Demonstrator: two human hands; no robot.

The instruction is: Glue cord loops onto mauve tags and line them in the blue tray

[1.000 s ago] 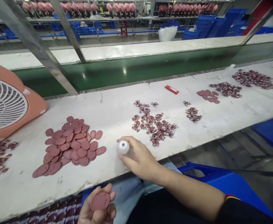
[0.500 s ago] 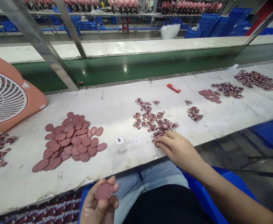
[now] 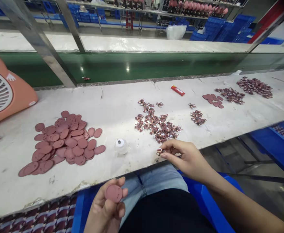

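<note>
My left hand [image 3: 107,204], below the table's front edge, holds a flat dusty-red oval disc [image 3: 113,193] with small holes near one side. My right hand [image 3: 184,158] pinches a small brown-and-white piece [image 3: 159,150] between thumb and fingertips, just above the tabletop. Beyond those fingers lies a loose pile of similar small pieces [image 3: 153,120]. To the left spreads a heap of dusty-red oval discs [image 3: 66,137]. A small clear bottle with a white top and a thin metal tip [image 3: 121,146] stands between the heap and the pile.
An orange fan [image 3: 17,87] stands at the left. Further right lie a red packet [image 3: 177,90], a few oval discs [image 3: 214,101] and more small pieces [image 3: 255,87]. Behind the white table [image 3: 122,97] runs a green belt [image 3: 142,66]. A metal post [image 3: 42,48] rises at the left.
My right hand has drawn back slightly from the pile with one small piece in its fingertips. My left hand still holds the disc, turned a little. The view has shifted slightly.
</note>
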